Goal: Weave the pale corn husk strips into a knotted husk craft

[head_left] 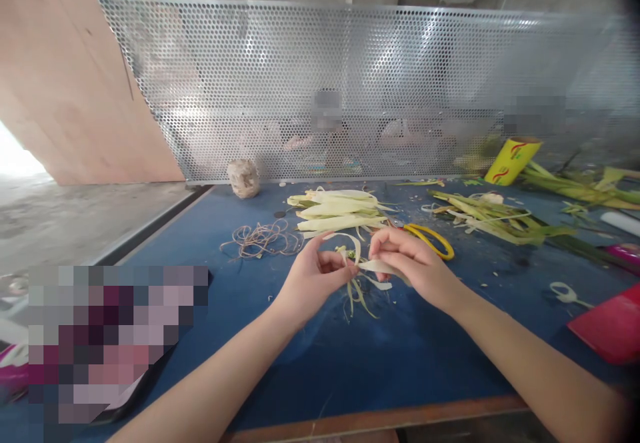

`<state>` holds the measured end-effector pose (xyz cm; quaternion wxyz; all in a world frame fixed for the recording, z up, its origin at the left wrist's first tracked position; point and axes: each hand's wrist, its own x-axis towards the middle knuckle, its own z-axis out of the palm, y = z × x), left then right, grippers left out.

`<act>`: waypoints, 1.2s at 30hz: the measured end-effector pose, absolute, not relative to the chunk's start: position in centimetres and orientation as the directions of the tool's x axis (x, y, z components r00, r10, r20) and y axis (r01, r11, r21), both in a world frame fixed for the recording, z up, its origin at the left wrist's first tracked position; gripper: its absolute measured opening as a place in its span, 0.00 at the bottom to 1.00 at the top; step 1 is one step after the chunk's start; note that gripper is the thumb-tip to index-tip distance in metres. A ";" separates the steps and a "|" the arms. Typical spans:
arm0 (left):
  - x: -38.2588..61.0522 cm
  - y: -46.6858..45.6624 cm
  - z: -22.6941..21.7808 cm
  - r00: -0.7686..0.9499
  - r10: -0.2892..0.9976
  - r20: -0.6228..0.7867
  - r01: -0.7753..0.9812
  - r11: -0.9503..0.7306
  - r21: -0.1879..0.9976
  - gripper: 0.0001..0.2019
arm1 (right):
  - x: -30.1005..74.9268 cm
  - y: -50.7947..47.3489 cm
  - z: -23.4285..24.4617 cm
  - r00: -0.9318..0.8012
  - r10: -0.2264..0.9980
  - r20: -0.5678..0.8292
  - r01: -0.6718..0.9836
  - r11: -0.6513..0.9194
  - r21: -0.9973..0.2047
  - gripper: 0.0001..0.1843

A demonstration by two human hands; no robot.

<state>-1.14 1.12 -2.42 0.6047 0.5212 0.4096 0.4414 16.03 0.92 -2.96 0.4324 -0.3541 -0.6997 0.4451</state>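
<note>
Between my two hands runs a pale strip that looks like corn husk [373,266]. My left hand [317,273] pinches it between thumb and fingers, with one part curling up in a loop. The strip's other side is gripped by the bent fingers of my right hand [417,263]. Thin green shreds [357,300] hang or lie just below the fingertips; I cannot tell which. Beyond my hands lies a stack of pale yellow-green husks [340,211]. Yellow-handled scissors [437,238] lie just behind my right hand, partly hidden by it.
A tangle of brown cord [260,240] and a whitish lump [243,178] lie left on the blue table [310,376]. Green leaf strips [480,213], a yellow roll [513,161] and a red object [607,326] are at right. A perforated metal panel [300,63] stands behind.
</note>
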 end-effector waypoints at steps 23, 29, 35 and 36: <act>-1.2 1.1 -2.5 0.324 0.939 -0.115 -0.092 0.152 0.984 0.40 | 17.2 1.0 -2.6 -0.663 0.405 0.629 0.453 0.887 -0.093 0.08; -1.3 1.3 -2.8 0.335 0.937 -0.101 -0.104 0.143 0.984 0.40 | 16.8 0.8 -2.8 -0.661 0.459 0.593 0.438 0.878 -0.192 0.09; -1.1 1.3 -3.7 0.356 0.934 0.001 -0.049 0.018 0.999 0.45 | 16.1 0.8 -3.6 -0.547 0.637 0.544 0.491 0.770 -0.408 0.03; -1.1 1.2 -3.8 0.363 0.932 0.015 -0.044 0.001 0.999 0.47 | 15.9 0.8 -3.7 -0.525 0.671 0.523 0.504 0.741 -0.444 0.03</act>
